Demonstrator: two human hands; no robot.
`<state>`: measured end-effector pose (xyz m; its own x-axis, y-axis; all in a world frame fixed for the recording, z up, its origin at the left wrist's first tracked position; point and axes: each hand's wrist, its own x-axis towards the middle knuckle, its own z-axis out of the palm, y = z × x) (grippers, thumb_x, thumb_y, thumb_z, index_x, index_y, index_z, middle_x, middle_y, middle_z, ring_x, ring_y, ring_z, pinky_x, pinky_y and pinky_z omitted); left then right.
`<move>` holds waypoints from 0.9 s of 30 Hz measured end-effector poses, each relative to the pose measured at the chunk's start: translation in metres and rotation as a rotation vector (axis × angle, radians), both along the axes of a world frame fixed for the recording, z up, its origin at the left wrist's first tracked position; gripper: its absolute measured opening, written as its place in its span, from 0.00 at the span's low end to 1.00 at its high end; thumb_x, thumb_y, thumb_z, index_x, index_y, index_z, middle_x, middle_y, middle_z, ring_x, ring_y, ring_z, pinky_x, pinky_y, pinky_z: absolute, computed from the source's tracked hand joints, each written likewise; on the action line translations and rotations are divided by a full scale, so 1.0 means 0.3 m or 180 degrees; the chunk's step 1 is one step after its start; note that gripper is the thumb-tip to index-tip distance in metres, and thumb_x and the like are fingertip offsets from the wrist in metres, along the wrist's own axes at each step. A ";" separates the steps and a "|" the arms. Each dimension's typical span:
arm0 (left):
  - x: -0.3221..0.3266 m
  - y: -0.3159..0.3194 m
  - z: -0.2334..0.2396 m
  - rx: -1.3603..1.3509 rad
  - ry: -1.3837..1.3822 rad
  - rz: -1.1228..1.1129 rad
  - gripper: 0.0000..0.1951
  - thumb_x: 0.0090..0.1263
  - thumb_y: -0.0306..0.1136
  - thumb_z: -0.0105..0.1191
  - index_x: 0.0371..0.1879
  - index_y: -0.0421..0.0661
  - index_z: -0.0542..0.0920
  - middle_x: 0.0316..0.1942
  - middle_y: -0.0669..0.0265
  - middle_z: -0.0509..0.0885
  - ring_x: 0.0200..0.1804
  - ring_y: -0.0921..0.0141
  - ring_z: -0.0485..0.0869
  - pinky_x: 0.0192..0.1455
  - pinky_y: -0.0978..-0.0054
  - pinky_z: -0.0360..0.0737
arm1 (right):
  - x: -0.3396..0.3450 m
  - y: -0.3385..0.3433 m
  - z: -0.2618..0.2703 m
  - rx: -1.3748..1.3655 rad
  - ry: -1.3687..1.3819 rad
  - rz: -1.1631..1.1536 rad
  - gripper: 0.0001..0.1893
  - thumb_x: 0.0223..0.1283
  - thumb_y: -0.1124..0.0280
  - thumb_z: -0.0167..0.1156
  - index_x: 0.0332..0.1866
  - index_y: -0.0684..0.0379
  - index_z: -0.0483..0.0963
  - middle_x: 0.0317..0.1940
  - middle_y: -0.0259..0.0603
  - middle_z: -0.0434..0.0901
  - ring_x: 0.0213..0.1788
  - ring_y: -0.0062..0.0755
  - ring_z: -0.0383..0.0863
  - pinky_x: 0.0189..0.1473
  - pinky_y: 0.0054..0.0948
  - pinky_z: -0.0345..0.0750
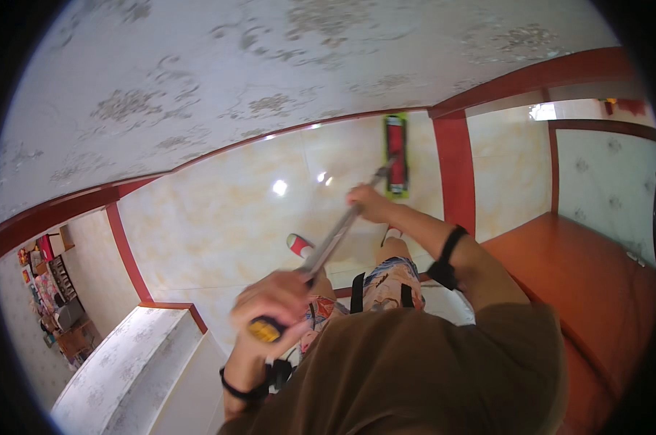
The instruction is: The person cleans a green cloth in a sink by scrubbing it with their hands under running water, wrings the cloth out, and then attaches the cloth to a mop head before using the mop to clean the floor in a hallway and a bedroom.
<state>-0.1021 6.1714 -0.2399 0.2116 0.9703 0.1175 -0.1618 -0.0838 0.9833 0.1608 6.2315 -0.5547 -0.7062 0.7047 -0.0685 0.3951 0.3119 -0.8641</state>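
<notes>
A flat mop head (396,155), red and black with a yellow-green edge, lies on the glossy marbled tile floor (224,217) near the patterned wall. Its grey metal pole (333,239) runs from there down towards my body. My left hand (273,304) is wrapped around the top end of the handle, where a yellow and black cap shows. Farther down the pole, nearer the mop head, my right hand (370,202) grips it. Both hands look slightly blurred. Black bands circle my left wrist and right forearm.
A wall with floral wallpaper (268,65) rises ahead. Dark red door-frame strips (454,174) cross the floor at right and left. An orange-brown wooden surface (572,272) stands at right. White patterned ledges (137,342) are at lower left, with cluttered shelves (56,293) beyond. My slippered feet (298,244) are below.
</notes>
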 end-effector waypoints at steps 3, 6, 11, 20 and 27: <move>-0.392 -0.182 0.152 0.0009 0.0201 0.1090 0.12 0.50 0.23 0.67 0.23 0.47 0.74 0.20 0.67 0.78 0.25 0.64 0.79 0.39 0.61 0.79 | -0.656 -0.120 0.015 -0.0190 0.0791 0.0496 0.08 0.35 0.80 0.61 0.25 0.58 0.74 0.28 0.51 0.77 0.37 0.54 0.78 0.41 0.47 0.73; -0.736 -0.345 0.321 0.0105 0.1108 0.1178 0.12 0.51 0.27 0.65 0.23 0.49 0.71 0.19 0.68 0.76 0.24 0.67 0.77 0.36 0.64 0.75 | -1.290 -0.263 0.140 -0.0299 0.0847 0.1078 0.09 0.38 0.80 0.61 0.28 0.56 0.76 0.30 0.45 0.79 0.40 0.50 0.78 0.49 0.42 0.72; -0.984 -0.340 0.168 -0.0043 0.1835 0.1081 0.12 0.49 0.24 0.69 0.24 0.46 0.76 0.22 0.66 0.78 0.25 0.65 0.78 0.40 0.61 0.77 | -1.907 -0.315 0.011 -0.0700 0.1518 0.1283 0.04 0.48 0.77 0.60 0.28 0.54 0.76 0.33 0.42 0.80 0.44 0.48 0.77 0.50 0.42 0.74; -0.980 -0.504 0.388 0.0097 0.1647 0.1194 0.12 0.53 0.31 0.72 0.26 0.53 0.79 0.22 0.74 0.82 0.28 0.70 0.84 0.47 0.61 0.77 | -1.797 -0.390 0.330 -0.0786 0.1026 0.1392 0.06 0.47 0.80 0.61 0.28 0.56 0.73 0.32 0.39 0.78 0.46 0.45 0.76 0.44 0.42 0.76; -0.842 -0.386 0.529 0.0525 0.0111 -0.0477 0.12 0.57 0.33 0.74 0.30 0.51 0.80 0.28 0.74 0.87 0.34 0.71 0.90 0.54 0.63 0.81 | -1.014 -0.279 0.661 -0.0627 -0.0126 0.0720 0.06 0.47 0.82 0.57 0.30 0.57 0.75 0.34 0.40 0.80 0.50 0.46 0.76 0.43 0.46 0.77</move>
<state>-0.3546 6.0557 -0.0813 0.3585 0.8960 0.2620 -0.1506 -0.2215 0.9635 -0.1435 6.1479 -0.3564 -0.8379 0.5001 -0.2188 0.3691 0.2237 -0.9021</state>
